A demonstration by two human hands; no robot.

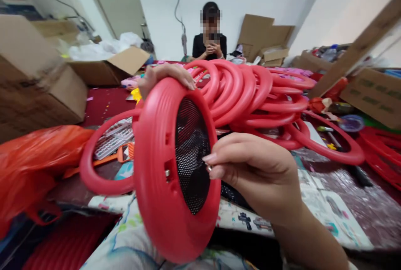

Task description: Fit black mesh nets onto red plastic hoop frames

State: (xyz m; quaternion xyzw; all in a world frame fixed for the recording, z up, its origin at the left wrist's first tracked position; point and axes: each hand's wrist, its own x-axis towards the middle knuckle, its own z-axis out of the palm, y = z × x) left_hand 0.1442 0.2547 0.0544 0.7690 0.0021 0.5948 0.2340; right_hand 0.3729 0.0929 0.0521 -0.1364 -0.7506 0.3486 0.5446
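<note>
Above the lap (125, 243), the left hand (169, 74) is gripping the red ring (152, 136); the right hand (253, 169) is pinching a metal piece (209, 169), not yet seated. Another metal bit (167, 175) is already sitting in the ring's side.

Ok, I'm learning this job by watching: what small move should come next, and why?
Probably move the right hand, with its small shiny piece, toward the upper slot in the nearest red ring: no metal shows there, while the slot below holds a metal part and the left hand rests on top.
</note>
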